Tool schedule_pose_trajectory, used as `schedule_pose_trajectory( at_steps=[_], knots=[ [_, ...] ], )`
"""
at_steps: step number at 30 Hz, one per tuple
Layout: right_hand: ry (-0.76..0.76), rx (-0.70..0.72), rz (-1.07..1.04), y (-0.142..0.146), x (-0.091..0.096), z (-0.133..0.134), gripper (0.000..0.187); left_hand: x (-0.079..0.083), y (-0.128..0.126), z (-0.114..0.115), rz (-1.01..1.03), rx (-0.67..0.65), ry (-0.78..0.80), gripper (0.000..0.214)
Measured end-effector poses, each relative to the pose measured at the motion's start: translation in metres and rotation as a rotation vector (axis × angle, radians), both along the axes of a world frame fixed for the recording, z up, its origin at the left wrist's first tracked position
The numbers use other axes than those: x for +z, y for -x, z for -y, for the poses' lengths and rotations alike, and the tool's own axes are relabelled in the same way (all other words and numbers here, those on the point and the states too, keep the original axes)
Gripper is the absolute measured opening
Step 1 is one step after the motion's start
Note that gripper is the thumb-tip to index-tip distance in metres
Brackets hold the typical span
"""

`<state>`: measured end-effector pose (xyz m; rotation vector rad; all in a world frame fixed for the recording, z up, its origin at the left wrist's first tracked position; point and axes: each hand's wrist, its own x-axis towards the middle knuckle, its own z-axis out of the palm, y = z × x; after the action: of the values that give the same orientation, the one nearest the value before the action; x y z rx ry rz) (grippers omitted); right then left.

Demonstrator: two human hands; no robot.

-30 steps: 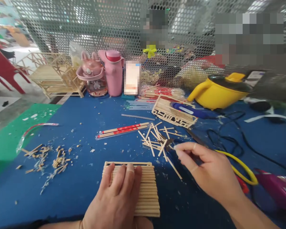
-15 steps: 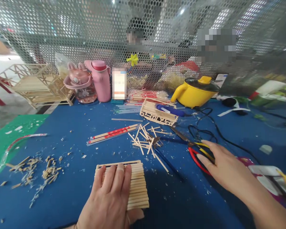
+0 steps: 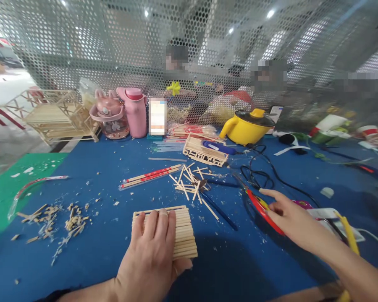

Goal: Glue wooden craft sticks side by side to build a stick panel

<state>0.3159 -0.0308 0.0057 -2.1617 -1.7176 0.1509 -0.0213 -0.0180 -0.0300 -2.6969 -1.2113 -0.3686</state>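
Note:
My left hand [image 3: 153,247] is closed around a panel of wooden sticks [image 3: 184,235] laid side by side, fingers over its top and thumb at the near edge. Off to the right, my right hand [image 3: 285,216] grips scissors [image 3: 260,207] with red and yellow handles; their dark blades point away to the left and are partly blurred. Between the hands lie cut wooden sticks [image 3: 185,186] in a loose pile. Blue-handled pliers [image 3: 219,209] rest beside them, jaws among the sticks.
Behind are paper-wrapped chopsticks [image 3: 149,176], a small stick-built frame [image 3: 201,151] with a blue glue gun [image 3: 219,147] on it, a yellow pot [image 3: 247,130], a pink flask [image 3: 136,113] and a black cable [image 3: 280,174]. Wood scraps [image 3: 75,220] litter the left. People are behind the perforated screen [image 3: 113,50].
My right hand has closed on the scissors and tilted their handles up. My left hand still holds the stick panel, now tipped slightly. The whole view has shifted a little.

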Motion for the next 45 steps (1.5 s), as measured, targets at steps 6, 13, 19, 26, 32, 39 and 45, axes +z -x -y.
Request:
schedule_pose_trajectory(
  at_steps=[6, 13, 19, 26, 32, 39, 45],
  knots=[
    [0.302, -0.076, -0.550, 0.073, -0.001, 0.063, 0.055, 0.007, -0.010, 0.003, 0.015, 0.111, 0.061, 0.083],
    [0.470, -0.112, -0.894, 0.143, 0.000, 0.070, 0.050, 0.016, -0.014, 0.009, -0.040, 0.163, 0.102, 0.082],
    [0.566, -0.208, -1.078, 0.163, 0.003, 0.060, 0.052, 0.025, -0.009, 0.004, -0.091, 0.109, 0.089, 0.072],
    [0.540, -0.143, -0.895, 0.181, 0.013, 0.045, 0.045, 0.022, -0.004, 0.000, -0.053, 0.076, 0.080, 0.076],
    [0.306, 0.135, -0.623, 0.174, 0.008, 0.045, 0.043, 0.022, -0.003, -0.002, -0.025, 0.068, 0.088, 0.078],
    [0.152, 0.075, -0.510, 0.173, 0.010, 0.018, 0.027, 0.023, -0.001, -0.001, -0.043, 0.054, 0.079, 0.094],
    [0.068, 0.084, -0.596, 0.168, -0.005, -0.033, 0.037, 0.020, -0.001, 0.001, -0.051, 0.032, 0.036, 0.095]
  ],
)
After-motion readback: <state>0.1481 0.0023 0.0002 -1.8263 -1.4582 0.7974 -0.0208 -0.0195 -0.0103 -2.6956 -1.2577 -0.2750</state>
